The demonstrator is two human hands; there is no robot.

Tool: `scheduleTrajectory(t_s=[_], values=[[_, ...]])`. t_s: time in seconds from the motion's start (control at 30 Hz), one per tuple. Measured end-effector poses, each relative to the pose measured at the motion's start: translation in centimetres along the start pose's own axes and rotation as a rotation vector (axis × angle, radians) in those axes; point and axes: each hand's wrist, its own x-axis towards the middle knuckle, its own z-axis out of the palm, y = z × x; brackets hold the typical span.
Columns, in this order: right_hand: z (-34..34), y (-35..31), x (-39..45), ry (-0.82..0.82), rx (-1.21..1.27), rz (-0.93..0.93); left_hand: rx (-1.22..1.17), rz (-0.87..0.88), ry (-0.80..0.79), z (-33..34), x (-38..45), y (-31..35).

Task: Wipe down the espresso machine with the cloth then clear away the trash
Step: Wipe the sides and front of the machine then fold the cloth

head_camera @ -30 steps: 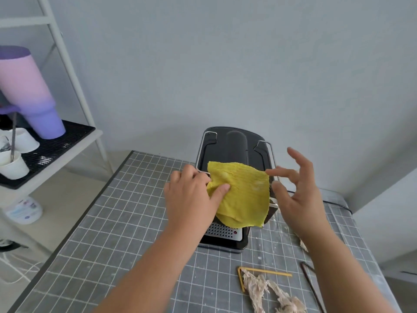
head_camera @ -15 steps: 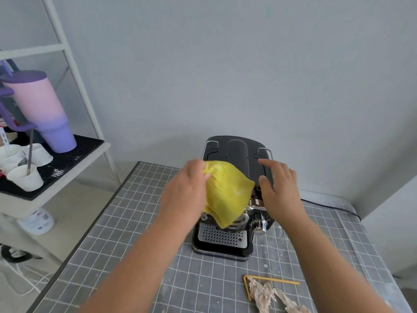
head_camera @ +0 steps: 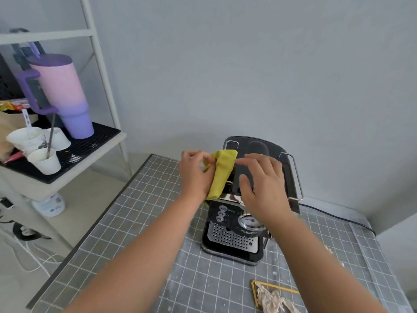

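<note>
Yellow cloth (head_camera: 222, 172) is being pinched by the left hand (head_camera: 195, 175) against the espresso machine's (head_camera: 239, 222) upper left edge on the worktop (head_camera: 140, 222); the right hand (head_camera: 261, 184) is being rested, fingers (head_camera: 252, 157) relaxed, on its top.

no legible text, espresso machine (head_camera: 234, 233) label too blurred

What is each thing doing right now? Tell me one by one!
Cloth: bunched, on the machine's left top edge.
Left hand: grips the cloth.
Right hand: fingers spread over the machine's top.
Machine: upright on the mat.
Trash: lying on the mat.
Tumbler: upright, lid on.
</note>
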Motion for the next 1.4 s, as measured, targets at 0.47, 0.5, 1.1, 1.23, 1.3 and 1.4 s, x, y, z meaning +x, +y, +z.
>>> scheduleTrajectory(t_s=[0.47,0.5,1.1,1.23,1.3,1.4], values=[[2.1,-0.6,-1.3,0.053,-0.256,-0.033,-0.756,-0.315,-0.399,0.3,-3.9,-4.6],[2.1,-0.6,-1.3,0.055,-0.259,-0.034,-0.761,-0.325,-0.372,0.4,-4.1,-4.6],[2.5,-1.2,-0.2,-0.35,-0.243,-0.225,-0.84,-0.246,-0.576,3.2,-1.3,-5.6],[2.6,-1.4,-0.4,-0.302,-0.243,-0.226,-0.854,-0.102,-0.557,2.8,-2.4,-4.7],[2.7,-1.4,-0.4,-0.296,-0.261,-0.223,-0.787,-0.035,-0.604,3.0,-0.4,-4.1],[2.7,-1.6,-0.5,-0.296,-0.256,-0.196,-0.675,-0.074,-0.665,4.1,3.1,-4.6]])
